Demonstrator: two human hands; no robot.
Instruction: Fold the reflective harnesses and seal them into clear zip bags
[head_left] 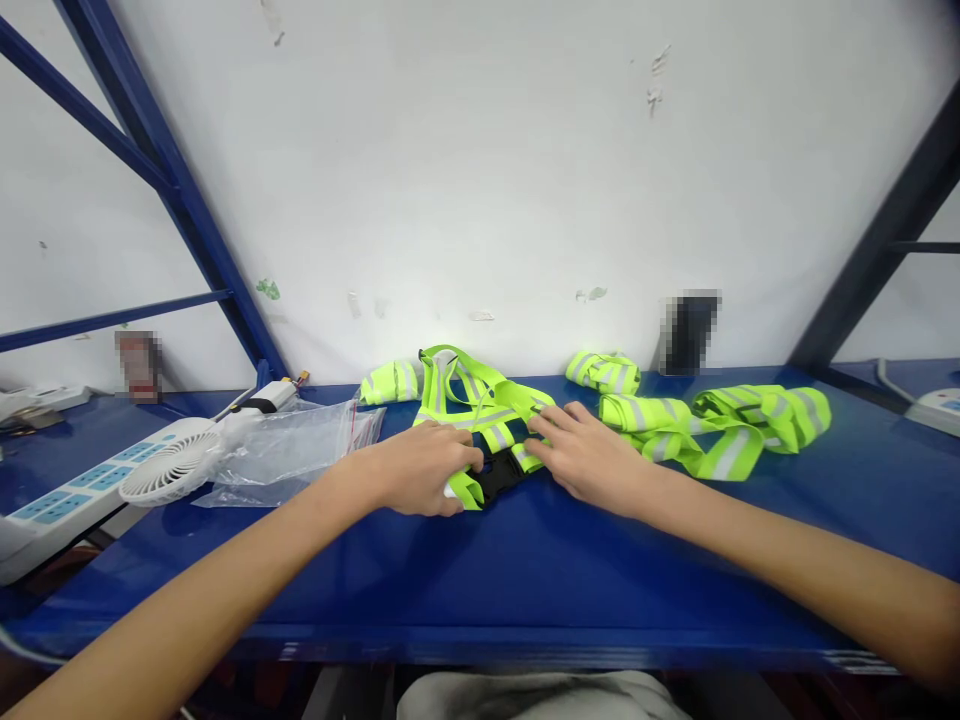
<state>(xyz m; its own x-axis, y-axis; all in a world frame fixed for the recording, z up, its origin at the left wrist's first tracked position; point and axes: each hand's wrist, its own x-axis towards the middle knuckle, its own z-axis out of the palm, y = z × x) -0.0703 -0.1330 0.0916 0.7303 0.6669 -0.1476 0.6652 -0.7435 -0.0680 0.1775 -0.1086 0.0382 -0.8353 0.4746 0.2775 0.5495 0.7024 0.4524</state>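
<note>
Buckle [501, 478] between left and right fingers [466, 457]

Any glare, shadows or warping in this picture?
Head view: soft shadow on the blue tabletop below the left hand; head view: pale glints on the clear plastic bags; head view: the blue post at left leans outward, probably wide-angle stretch; head view: a pixelated block hides something by the wall.
</note>
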